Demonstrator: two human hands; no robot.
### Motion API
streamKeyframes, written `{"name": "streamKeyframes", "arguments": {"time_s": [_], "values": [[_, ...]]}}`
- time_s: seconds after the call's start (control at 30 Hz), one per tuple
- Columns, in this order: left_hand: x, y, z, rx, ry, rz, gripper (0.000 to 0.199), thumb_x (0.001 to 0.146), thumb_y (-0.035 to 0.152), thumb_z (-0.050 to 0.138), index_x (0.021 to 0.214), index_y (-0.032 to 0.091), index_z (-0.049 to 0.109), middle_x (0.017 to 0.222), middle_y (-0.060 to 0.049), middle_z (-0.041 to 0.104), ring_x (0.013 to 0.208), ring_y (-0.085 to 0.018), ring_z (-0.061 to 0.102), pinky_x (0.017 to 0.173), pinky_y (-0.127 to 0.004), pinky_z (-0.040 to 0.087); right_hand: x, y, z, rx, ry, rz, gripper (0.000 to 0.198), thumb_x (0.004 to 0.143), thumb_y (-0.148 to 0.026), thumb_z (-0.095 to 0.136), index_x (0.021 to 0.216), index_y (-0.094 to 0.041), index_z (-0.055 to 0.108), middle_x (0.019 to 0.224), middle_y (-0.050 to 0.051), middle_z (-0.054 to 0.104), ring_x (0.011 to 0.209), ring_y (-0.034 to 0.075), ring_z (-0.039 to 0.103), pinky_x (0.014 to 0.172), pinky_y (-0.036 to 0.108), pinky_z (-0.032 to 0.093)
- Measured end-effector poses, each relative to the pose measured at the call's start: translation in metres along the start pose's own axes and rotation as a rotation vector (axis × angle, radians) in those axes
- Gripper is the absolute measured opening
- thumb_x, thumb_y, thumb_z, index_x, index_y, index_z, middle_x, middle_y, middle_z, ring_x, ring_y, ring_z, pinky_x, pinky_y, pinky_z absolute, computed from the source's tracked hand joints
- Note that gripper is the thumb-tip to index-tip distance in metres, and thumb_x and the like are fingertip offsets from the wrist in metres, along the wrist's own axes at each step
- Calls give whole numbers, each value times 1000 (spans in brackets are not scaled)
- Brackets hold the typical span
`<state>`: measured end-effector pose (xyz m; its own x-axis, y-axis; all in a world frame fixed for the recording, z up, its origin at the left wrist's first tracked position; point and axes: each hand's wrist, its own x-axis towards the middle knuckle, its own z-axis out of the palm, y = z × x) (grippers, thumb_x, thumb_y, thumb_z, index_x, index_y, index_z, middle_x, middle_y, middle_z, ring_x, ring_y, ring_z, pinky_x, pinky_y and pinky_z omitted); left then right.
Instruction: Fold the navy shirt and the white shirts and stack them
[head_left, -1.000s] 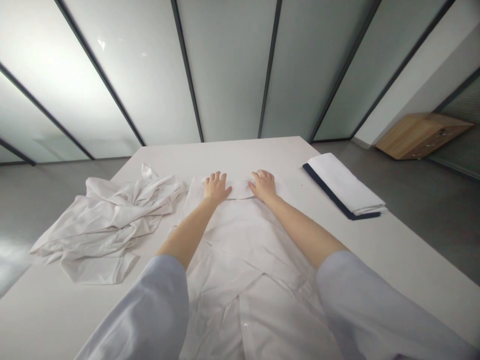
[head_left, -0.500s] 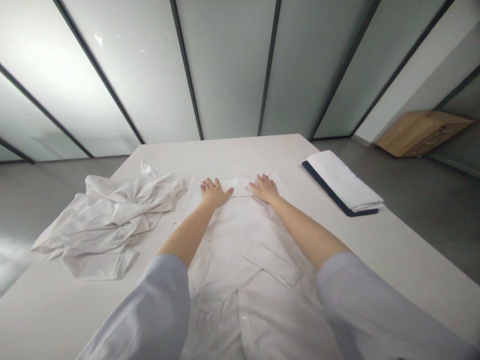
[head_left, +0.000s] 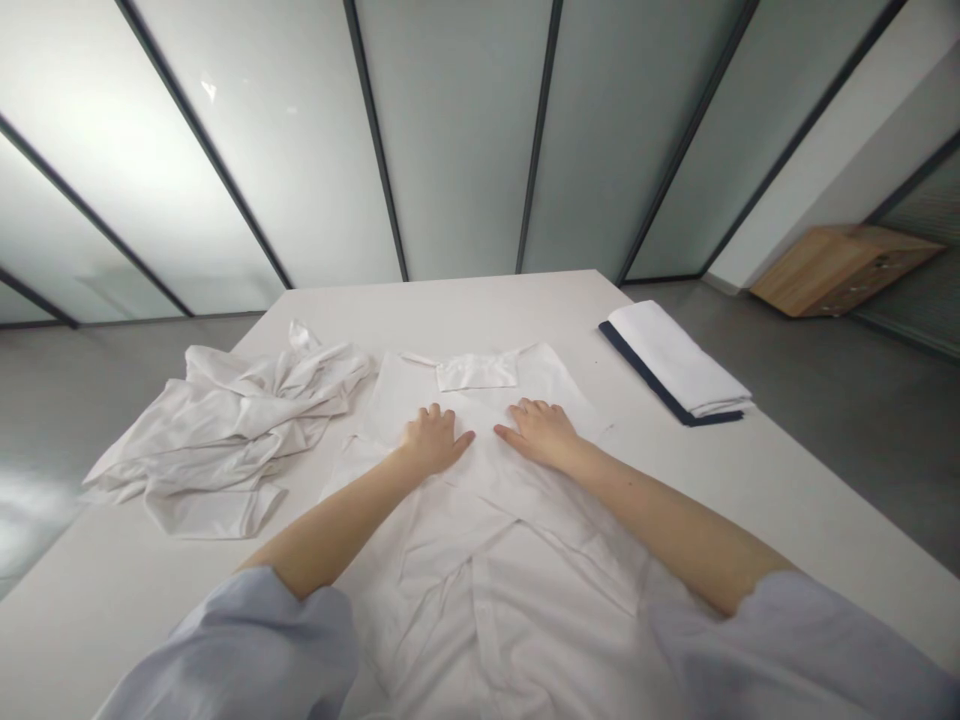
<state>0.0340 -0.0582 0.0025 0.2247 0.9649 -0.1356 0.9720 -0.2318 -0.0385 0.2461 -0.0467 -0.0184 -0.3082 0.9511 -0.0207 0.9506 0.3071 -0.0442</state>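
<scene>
A white button-up shirt (head_left: 480, 510) lies spread on the table in front of me, its collar (head_left: 477, 373) at the far end and buttons toward me. Both hands rest on the cloth just below the collar. My left hand (head_left: 433, 440) presses palm down, fingers bent slightly and thumb pointing inward. Across a small gap, my right hand (head_left: 541, 432) lies palm down with its fingers apart. Neither hand grips anything. Creases run over the shirt's middle, and its lower end passes out of view at the bottom.
A crumpled white garment (head_left: 255, 420) is heaped on the left of the white table (head_left: 757, 520). Folded white cloth (head_left: 679, 355) sits on a dark navy folded piece (head_left: 651, 385) near the right edge. A wooden cabinet (head_left: 832, 270) stands beyond on the floor.
Both my hands have slid toward me, from the collar down onto the upper body of the shirt. The collar is now uncovered. My elbows have spread outward.
</scene>
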Motion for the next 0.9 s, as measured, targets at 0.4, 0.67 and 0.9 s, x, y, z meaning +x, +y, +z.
{"name": "streamKeyframes", "arguments": {"time_s": [0.4, 0.67, 0.9], "values": [[58, 8, 29, -74, 7, -107, 82, 90, 67, 18, 152, 15, 24, 160, -20, 15, 145, -41, 14, 108, -67, 18, 82, 41, 13, 44, 54, 31, 58, 96, -50, 34, 143, -16, 44, 154, 15, 35, 141, 32, 30, 112, 49, 23], [113, -15, 17, -109, 119, -129, 77, 89, 67, 25, 146, 16, 37, 156, -20, 28, 142, -38, 23, 109, -60, 22, 62, 15, 6, 40, 110, -6, 49, 96, -44, 36, 137, -21, 51, 147, 13, 45, 136, 30, 36, 112, 49, 23], [105, -16, 5, -75, 298, -62, 41, 92, 47, 40, 117, 19, 58, 121, -14, 59, 117, -28, 50, 98, -42, 37, 49, 11, 20, 51, -37, 60, 66, 96, -60, 21, 152, -26, 28, 161, 9, 21, 146, 33, 17, 114, 53, 17]]}}
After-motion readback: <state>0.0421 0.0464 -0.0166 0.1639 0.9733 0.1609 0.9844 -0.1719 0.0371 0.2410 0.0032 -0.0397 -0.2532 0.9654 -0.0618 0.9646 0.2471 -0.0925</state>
